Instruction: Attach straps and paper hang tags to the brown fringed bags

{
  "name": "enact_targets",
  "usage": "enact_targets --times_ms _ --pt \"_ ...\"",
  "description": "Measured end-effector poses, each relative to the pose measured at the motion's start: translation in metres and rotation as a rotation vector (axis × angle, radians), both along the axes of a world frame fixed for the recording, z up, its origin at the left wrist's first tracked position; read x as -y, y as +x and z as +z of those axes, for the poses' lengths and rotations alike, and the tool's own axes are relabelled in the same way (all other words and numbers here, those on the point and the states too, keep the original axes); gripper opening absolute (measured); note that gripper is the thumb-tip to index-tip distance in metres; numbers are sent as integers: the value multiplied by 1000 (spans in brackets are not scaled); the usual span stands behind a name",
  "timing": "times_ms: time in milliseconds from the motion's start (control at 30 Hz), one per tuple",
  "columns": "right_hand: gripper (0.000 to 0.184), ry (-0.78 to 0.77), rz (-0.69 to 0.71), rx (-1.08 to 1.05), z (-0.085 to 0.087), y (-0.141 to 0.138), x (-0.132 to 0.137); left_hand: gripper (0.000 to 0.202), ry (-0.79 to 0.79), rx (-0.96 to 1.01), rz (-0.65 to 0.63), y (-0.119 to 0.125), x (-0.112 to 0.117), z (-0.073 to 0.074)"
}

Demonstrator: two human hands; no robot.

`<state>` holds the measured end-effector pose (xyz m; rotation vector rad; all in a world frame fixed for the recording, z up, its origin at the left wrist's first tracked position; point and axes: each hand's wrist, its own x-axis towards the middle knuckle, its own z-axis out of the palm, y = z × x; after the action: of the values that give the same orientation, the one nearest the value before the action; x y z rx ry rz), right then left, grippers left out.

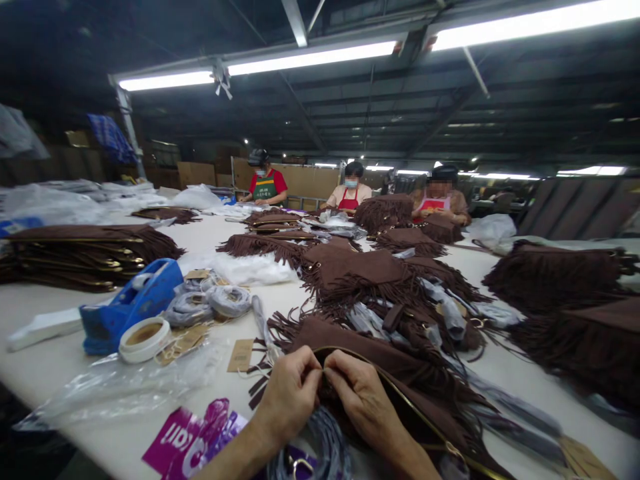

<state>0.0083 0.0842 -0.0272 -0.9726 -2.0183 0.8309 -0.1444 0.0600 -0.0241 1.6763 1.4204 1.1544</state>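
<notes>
A brown suede fringed bag (380, 363) lies in front of me on the white table (60, 373), its gold zipper edge curving toward me. My left hand (289, 393) and my right hand (361, 395) meet at the top edge of the bag, fingers curled and pinching the zipper edge between them. A grey wrapped strap (325, 447) lies under my wrists. Brown paper tags (241, 355) lie just left of the bag.
A blue tape dispenser (131, 305) and a tape roll (144, 339) sit at left, with clear plastic bags (115, 383) and a purple card (187, 440). Stacks of brown fringed bags (85, 257) cover the table. Three people (350, 190) work at the far end.
</notes>
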Motion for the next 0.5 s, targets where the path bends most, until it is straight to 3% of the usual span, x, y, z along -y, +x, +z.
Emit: enact_targets --times_ms 167,333,400,500 --pt "24 42 -22 24 -5 -5 -1 14 15 -37 21 2 1 -2" --pt "23 126 -101 121 9 -1 5 12 -26 47 -2 1 -7 -1" --pt "17 272 -143 198 12 3 20 12 -53 112 -28 -1 -9 -1" --pt "13 696 -30 270 0 1 51 13 -104 154 -92 -3 -10 0"
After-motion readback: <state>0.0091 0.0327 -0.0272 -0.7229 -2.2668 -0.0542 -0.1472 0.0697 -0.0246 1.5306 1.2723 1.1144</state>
